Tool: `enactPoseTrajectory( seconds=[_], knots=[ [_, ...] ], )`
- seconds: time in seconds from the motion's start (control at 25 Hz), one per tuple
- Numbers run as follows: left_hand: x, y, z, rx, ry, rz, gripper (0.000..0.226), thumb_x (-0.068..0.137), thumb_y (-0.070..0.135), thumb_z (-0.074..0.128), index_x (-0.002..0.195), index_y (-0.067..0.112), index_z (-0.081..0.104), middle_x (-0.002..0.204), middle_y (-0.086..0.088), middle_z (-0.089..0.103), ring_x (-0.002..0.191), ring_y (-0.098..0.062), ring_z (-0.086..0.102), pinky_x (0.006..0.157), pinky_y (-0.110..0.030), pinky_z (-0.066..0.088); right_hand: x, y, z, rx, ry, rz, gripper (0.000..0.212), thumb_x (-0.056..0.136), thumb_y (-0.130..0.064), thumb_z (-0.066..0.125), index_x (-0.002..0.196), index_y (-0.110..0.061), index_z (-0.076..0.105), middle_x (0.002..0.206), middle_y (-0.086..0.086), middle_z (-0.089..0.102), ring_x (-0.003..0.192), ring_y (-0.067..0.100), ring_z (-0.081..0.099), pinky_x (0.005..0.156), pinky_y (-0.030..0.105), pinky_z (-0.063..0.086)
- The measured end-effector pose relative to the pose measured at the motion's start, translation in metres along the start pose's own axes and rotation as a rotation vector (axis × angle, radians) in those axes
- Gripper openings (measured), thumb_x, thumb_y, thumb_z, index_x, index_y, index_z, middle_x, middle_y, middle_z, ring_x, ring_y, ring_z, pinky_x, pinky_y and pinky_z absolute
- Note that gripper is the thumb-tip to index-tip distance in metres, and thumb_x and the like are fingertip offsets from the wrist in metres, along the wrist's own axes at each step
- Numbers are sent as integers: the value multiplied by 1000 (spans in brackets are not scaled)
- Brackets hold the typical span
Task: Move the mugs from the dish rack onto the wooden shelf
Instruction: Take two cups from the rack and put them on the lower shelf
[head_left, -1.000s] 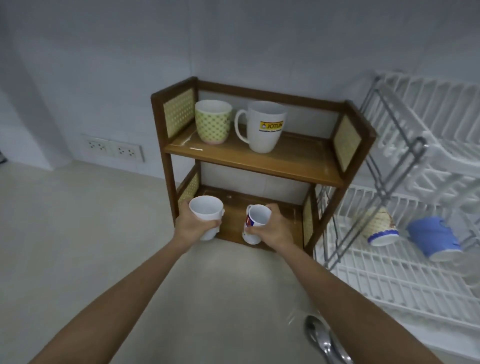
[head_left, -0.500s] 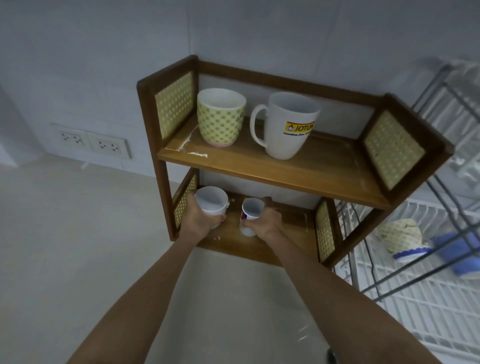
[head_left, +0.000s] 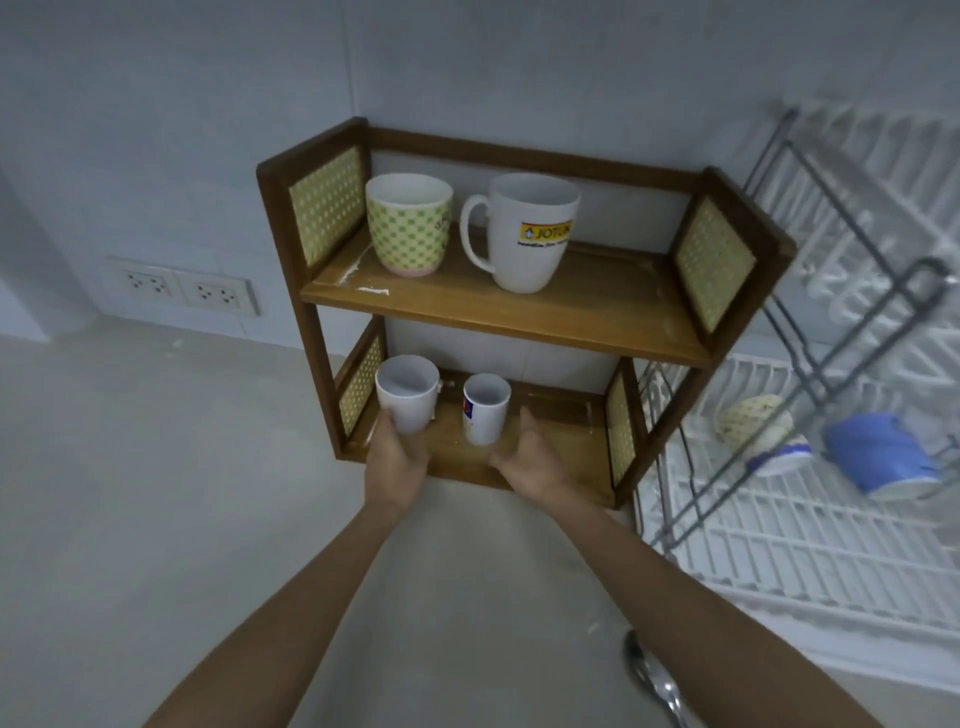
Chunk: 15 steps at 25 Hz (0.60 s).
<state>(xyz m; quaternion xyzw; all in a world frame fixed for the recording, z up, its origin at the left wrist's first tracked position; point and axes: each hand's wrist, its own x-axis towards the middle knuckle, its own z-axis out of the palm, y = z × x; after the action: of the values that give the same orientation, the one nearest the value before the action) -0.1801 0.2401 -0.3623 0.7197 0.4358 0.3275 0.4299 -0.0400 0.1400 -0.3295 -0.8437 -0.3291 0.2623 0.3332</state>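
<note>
The wooden shelf (head_left: 566, 312) stands against the wall with two levels. On its lower board a plain white mug (head_left: 406, 392) stands at the left and a small white mug with a red-blue logo (head_left: 485, 408) stands beside it. My left hand (head_left: 396, 462) still touches the base of the plain mug, fingers loose. My right hand (head_left: 535, 457) is open just right of the logo mug, not touching it. A green-patterned cup (head_left: 408, 223) and a large white Jotun mug (head_left: 530, 228) stand on the top board. In the dish rack (head_left: 800, 525) lie a patterned mug (head_left: 761, 434) and a blue mug (head_left: 883, 460).
A double wall socket (head_left: 182, 288) sits left of the shelf. A metal spoon (head_left: 652, 680) lies on the counter near my right forearm. The rack's grey wire frame (head_left: 852, 322) rises close to the shelf's right side.
Both mugs have been set down on the lower board. My right hand has let go of the logo mug and drawn back to the right; my left hand has slid down to the plain mug's base.
</note>
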Motion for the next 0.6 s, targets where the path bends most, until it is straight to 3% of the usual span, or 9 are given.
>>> enactPoseTrajectory(
  seconds=[0.12, 0.24, 0.32, 0.48, 0.6],
  knots=[
    [-52, 14, 12, 40, -111, 85, 51, 87, 0, 59, 136, 7, 43, 133, -12, 54, 120, -26, 54, 99, -38, 46, -61, 24, -22, -38, 35, -113, 78, 89, -27, 63, 151, -12, 17, 155, 8, 34, 140, 23, 35, 108, 25, 29],
    [-102, 36, 27, 65, -308, 262, 40, 88, 5, 59, 122, 25, 56, 124, 4, 59, 116, -8, 56, 91, -26, 51, -128, 60, -50, 93, 77, -194, 60, 89, -21, 62, 143, -20, 37, 144, -1, 48, 133, 15, 44, 103, 22, 39],
    [-129, 58, 40, 39, -404, 374, 38, 88, 7, 57, 117, 32, 58, 118, 12, 62, 111, 4, 55, 88, -20, 51, -165, 89, -79, 145, 135, -231, 43, 88, -12, 63, 128, -26, 52, 127, -7, 60, 121, 8, 55, 90, 14, 48],
    [-170, 113, 87, -80, -486, 559, 28, 89, 10, 53, 110, 24, 65, 109, 12, 66, 104, 3, 59, 87, -15, 50, -190, 139, -147, 126, 315, -273, 34, 85, -1, 64, 104, -28, 60, 103, -9, 68, 96, -2, 64, 71, 2, 47],
    [-195, 147, 133, -174, -548, 531, 29, 89, 8, 52, 108, 25, 64, 107, 20, 64, 104, 3, 60, 84, -8, 47, -183, 177, -191, 137, 415, -222, 32, 83, 2, 64, 104, -22, 62, 103, -4, 69, 95, 7, 65, 74, 10, 49]
  ],
)
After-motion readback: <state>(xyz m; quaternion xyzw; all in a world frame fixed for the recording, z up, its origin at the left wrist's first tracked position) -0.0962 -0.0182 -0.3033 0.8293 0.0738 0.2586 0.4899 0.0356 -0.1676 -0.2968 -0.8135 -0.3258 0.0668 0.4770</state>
